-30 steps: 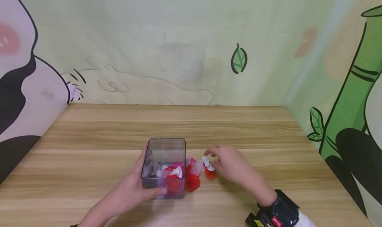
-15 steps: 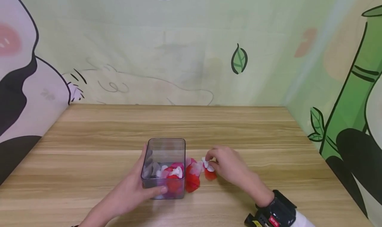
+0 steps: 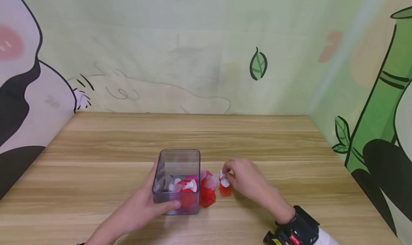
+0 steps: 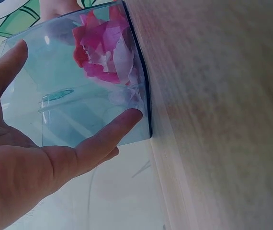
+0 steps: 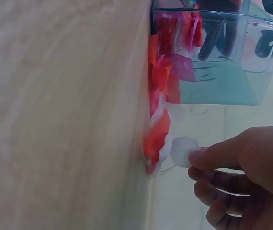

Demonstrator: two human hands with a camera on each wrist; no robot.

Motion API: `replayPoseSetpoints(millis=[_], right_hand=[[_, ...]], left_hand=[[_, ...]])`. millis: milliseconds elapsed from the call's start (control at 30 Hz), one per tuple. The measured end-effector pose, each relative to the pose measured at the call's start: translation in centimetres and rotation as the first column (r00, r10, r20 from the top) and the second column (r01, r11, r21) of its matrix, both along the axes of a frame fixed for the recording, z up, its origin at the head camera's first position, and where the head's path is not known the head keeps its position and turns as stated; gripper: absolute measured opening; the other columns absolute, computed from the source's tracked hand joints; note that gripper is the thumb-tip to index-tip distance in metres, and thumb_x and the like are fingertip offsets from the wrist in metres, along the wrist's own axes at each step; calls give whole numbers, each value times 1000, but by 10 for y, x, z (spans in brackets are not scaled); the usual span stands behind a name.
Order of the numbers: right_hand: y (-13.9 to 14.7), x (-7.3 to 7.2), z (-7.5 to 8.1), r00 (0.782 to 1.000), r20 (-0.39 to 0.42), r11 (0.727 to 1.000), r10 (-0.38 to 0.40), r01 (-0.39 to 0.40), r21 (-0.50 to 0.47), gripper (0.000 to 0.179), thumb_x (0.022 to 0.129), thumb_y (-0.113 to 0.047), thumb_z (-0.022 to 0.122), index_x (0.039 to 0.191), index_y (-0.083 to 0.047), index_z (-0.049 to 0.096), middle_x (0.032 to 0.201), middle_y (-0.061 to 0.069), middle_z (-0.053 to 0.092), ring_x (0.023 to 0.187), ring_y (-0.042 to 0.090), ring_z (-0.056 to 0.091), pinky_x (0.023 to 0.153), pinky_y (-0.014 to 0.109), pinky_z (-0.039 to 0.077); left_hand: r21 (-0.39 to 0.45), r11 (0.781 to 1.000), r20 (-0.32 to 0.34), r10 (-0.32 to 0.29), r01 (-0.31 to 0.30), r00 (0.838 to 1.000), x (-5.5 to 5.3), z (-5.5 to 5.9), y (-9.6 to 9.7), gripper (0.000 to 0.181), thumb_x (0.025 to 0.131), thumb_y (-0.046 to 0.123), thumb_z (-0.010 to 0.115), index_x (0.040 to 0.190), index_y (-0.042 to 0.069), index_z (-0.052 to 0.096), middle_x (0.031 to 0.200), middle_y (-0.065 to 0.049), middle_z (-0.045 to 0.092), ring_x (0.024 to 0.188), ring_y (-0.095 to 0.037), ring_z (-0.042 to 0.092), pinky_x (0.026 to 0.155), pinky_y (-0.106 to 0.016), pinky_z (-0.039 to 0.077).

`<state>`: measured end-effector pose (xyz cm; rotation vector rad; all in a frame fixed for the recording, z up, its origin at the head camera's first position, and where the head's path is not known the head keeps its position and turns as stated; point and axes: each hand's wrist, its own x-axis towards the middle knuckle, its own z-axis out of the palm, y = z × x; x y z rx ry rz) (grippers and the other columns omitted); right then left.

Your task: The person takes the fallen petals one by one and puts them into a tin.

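Note:
My left hand (image 3: 146, 200) grips a clear, grey-tinted plastic box (image 3: 180, 162), its thumb along the near wall. Inside the box lie red, pink and white artificial petals (image 4: 103, 48), gathered toward its right end. Between thumb and forefinger, my right hand (image 3: 249, 179) pinches a white petal (image 5: 180, 151), just above the table. Below that petal is a red one (image 3: 225, 191). A small heap of red and pink petals (image 3: 207, 195) lies against the box's right side.
The wood-grain table (image 3: 122, 137) runs back to a cloth backdrop (image 3: 199, 59) printed with leaves, bamboo and panda shapes. A black strapped device (image 3: 297, 225) sits on the right wrist.
The right thumb and forefinger have come together on the white petal, and the petals beneath have shifted slightly. The left hand and box have stayed in place.

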<state>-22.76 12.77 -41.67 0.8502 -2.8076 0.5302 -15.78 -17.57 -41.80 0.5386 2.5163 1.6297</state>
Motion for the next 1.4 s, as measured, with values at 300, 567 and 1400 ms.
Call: replayPoseSetpoints(millis=[300,567,1400], right_hand=[[3,3,17,995,-71,991,-66,57,-119,8,87,-3,79,89,-9,75,82,-3,67,66,11,54,58,24,49],[4,12,34,961,-272,955,-43,-40,-293,11,86,1,77,92,-8,75,85,-2,70,69,13,58,59,26,50],[-31,37,57,909,-408,815,88,-301,-495,22,83,7,80,97,-9,77,92,-4,73,74,12,59,59,17,46]], left_hand=[[13,1000,26,-8,7,1000,-1,1,0,125,83,32,88,165,31,-6,163,-18,30,144,-40,38,115,-60,30],[9,1000,20,-8,8,1000,1,0,0,125,84,30,87,166,24,-8,161,-21,33,143,-40,39,114,-59,31],[-8,1000,-24,-14,14,1000,2,-3,-2,123,86,32,86,166,27,-7,161,-19,33,141,-40,42,113,-59,32]])
